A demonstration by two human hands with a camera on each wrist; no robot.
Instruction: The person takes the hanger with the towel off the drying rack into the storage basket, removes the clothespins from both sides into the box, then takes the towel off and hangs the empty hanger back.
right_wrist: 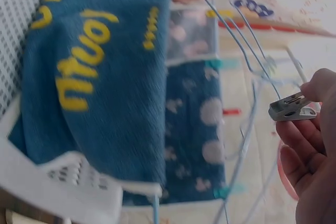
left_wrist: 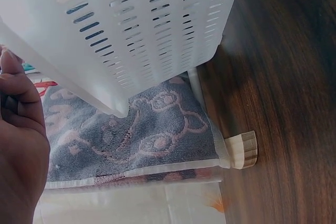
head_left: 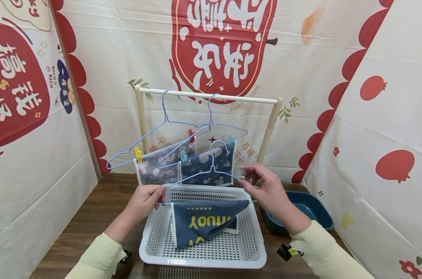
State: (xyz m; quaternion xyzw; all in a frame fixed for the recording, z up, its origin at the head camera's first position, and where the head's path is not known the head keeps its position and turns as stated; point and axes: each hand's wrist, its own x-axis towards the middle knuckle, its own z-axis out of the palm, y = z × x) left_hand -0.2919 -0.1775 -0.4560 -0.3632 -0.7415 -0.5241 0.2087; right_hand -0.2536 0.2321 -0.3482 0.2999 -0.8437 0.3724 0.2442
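Note:
My left hand (head_left: pixel 144 199) grips the left corner of a blue wire hanger (head_left: pixel 212 163) above the basket. Over the hanger's bottom bar drapes a dark blue towel (head_left: pixel 188 223) with yellow lettering and a white edge, its lower part hanging into the basket. My right hand (head_left: pixel 268 190) pinches a grey clothespin (right_wrist: pixel 292 108) between thumb and fingers, close to the hanger's right shoulder. In the left wrist view, only part of the left hand (left_wrist: pixel 21 145) shows at the edge, and its hold on the hanger is hidden there.
A white perforated basket (head_left: pixel 146 248) stands on the wooden table (head_left: pixel 71 232). Behind it, a rack (head_left: pixel 228 96) carries two blue hangers with a grey-pink towel (head_left: pixel 158 166) and a dark patterned towel (head_left: pixel 207 166), clipped by coloured clothespins. A blue basin (head_left: pixel 322 213) sits at right.

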